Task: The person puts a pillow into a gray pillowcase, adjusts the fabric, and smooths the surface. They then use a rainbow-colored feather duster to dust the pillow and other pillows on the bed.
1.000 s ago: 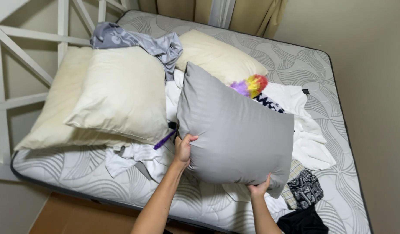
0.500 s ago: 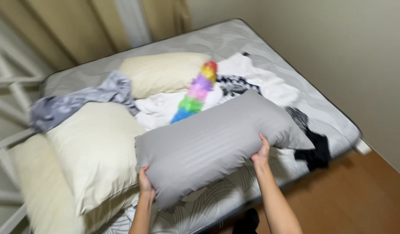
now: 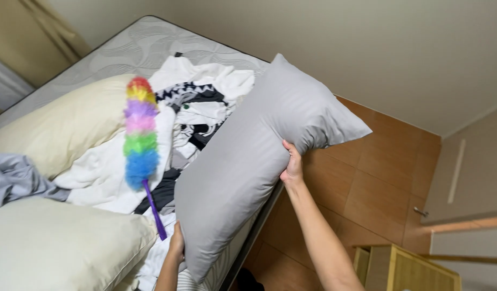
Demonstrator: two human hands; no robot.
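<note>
Item: grey pillow point(image 3: 259, 161), held up w/ both hands over the near edge of the bed point(image 3: 97, 54), partly out past the edge above the wood floor point(image 3: 378, 178).

Long axis: runs diagonal, low end near the person, high end up and to the right toward the wall. Pillow tilted, not flat.

Left hand point(image 3: 177, 243): at the low end, closed on the pillow's left edge; fingers mostly hidden behind fabric. Nearer hand to the bed.

Right hand point(image 3: 293, 167): higher up, on the right side approx. mid-length, fingers pressed into the fabric, gripping. Arm reaches up from below.

Adjacent: rainbow duster point(image 3: 139, 140) w/ purple handle lies on the clothes pile point(image 3: 200, 108), just left of the pillow, handle end close to the left hand. Cream pillows: one at back point(image 3: 65, 124), one at front left point(image 3: 60, 248). Grey cloth point(image 3: 14, 178) at left edge.

Hidden/unclear: pillow's lower corner, left fingers, bed edge beneath the pillow. Yellow box point(image 3: 405, 269) bottom right, cut off by frame.
</note>
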